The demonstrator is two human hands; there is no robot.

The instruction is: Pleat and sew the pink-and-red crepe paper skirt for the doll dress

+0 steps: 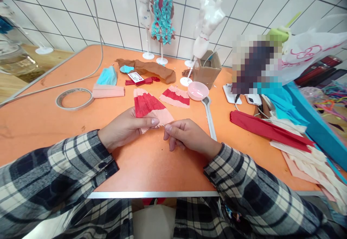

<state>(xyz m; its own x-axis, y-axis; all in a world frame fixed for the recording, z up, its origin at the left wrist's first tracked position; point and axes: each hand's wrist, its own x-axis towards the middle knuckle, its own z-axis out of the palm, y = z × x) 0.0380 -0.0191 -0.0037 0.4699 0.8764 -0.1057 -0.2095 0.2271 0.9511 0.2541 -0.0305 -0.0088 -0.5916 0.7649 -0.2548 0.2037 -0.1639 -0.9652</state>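
My left hand [126, 125] is closed on a fan-shaped piece of red and pink crepe paper [149, 103], its thumb pressing on the lower pink edge. Beside that edge, the thumb and fingers of my right hand [180, 134] are pinched together at the paper's lower right corner; what they hold is too small to name. A second red and pink pleated piece [175, 97] lies flat on the orange table [151, 174], just beyond my hands. Near it sits a pink bowl [198, 90].
A tape roll [74, 99], blue and pink paper and a small card [136, 78] lie at the left and back. Mannequin stands, a cardboard box [207, 69] and a metal tool [209, 118] stand or lie beyond my right hand. Red paper [268, 128] and a blue tray [320, 123] are right.
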